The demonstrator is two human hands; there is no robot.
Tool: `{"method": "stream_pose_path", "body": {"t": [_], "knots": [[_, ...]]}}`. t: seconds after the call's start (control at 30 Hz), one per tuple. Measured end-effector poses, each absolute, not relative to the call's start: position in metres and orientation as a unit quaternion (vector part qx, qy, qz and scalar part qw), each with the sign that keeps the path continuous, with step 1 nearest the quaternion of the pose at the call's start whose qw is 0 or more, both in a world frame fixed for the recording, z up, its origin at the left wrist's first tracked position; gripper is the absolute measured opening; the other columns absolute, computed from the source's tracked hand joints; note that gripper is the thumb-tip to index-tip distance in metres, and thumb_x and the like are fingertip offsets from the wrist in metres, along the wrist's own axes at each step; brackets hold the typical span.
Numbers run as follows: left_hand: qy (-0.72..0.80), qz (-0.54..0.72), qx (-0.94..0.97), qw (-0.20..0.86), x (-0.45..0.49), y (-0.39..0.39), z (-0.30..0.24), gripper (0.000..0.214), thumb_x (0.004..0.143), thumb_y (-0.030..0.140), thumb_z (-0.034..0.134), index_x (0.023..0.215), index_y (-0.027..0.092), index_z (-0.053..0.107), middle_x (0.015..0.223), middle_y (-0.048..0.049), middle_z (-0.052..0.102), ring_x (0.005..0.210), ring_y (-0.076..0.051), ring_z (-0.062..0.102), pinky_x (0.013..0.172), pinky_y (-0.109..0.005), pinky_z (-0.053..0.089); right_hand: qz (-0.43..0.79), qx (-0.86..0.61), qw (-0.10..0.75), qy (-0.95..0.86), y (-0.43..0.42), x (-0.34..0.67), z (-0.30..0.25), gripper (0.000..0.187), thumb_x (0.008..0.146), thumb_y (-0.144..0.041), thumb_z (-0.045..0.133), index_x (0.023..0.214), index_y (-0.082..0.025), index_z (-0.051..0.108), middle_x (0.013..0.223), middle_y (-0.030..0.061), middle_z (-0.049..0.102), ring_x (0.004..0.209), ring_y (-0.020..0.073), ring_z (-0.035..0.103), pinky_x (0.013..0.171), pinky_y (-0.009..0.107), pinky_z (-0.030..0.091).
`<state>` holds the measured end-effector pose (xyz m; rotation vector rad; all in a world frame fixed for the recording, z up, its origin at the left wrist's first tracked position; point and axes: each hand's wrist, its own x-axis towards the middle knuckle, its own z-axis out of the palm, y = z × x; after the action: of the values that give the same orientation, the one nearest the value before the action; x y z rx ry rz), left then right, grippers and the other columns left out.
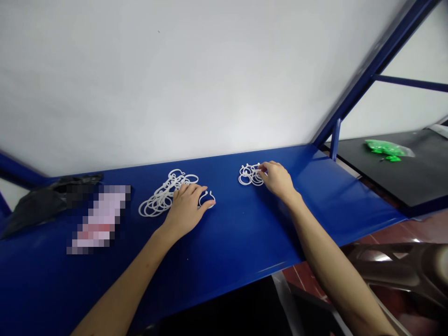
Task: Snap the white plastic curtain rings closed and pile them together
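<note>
White shower curtain rings with knobbed ends lie in two groups on the blue table [238,242]. My left hand [187,207] rests at the right side of the larger heap of rings [157,200], palm down, thumb and fingers apart. A single open ring [200,199] lies between its thumb and forefinger, and the thumb crosses the ring's lower edge. My right hand [278,179] is at the smaller group of rings [246,177]. Its thumb and forefinger are closed at the right side of that group, on a ring partly hidden by the fingers.
A black plastic bag [38,205] and a blurred, pale flat packet [105,214] lie at the left. Blue frame bars [336,140] rise at the right. Beyond them, a bag of green pieces [387,148] sits on a black surface. A brown stool [395,266] stands below right.
</note>
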<state>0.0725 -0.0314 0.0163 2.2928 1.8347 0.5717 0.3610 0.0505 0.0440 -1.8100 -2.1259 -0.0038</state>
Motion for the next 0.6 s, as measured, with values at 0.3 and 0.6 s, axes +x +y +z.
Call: {"method": "stream_pose_path", "body": {"t": [0.3,0.6], "knots": [[0.627,0.220,0.747,0.004,0.078,-0.032,0.016,0.016,0.092,0.031,0.056,0.083,0.023,0.066,0.089,-0.0063,0.072,0.096,-0.030,0.056,0.084,-0.046,0.040,-0.011,-0.611,0.238,-0.755,0.051,0.361,0.043,0.019,0.093,-0.026,0.058,0.103,-0.018,0.072,0.097,0.0086,0.071,0.092,0.0252,0.058,0.084,0.038,0.048],[0.614,0.338,0.713,-0.007,0.085,-0.035,0.023,0.012,0.092,0.026,0.057,0.081,0.024,0.058,0.078,-0.0006,0.073,0.088,-0.026,0.063,0.085,-0.044,0.038,0.101,-0.437,0.348,-0.823,0.027,0.322,0.033,0.025,0.096,-0.040,0.060,0.111,-0.022,0.068,0.103,0.0086,0.070,0.097,0.0228,0.062,0.086,0.038,0.051]]}}
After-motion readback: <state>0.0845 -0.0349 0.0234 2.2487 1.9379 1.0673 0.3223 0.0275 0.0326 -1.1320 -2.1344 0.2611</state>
